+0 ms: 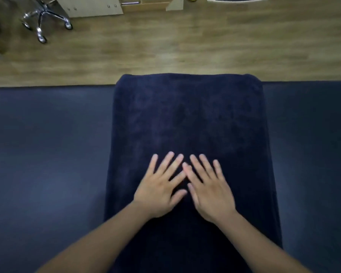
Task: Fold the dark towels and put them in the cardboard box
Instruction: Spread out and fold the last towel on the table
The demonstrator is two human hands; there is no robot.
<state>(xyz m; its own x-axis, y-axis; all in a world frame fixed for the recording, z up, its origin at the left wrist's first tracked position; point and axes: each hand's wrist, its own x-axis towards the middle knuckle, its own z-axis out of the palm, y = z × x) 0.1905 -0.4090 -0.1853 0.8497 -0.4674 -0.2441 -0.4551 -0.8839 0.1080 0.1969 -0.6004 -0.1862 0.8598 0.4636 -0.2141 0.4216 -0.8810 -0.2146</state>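
While the dark towel [189, 119] lies lengthwise across the dark padded table [47, 154], far end at the table edge, L hand [161, 192] & R hand [211, 194] press flat on it, fingers spread, index tips touching. Wood floor [165, 46] beyond.

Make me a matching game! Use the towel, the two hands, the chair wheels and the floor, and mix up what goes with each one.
Things:
1. towel
2. left hand and right hand
3. chair wheels
4. floor

Clues:
A. shiny silver
B. lying flat on the towel, fingers straight
C. light brown wood
D. dark blue

Pairs: 1-D, 2-B, 3-A, 4-C
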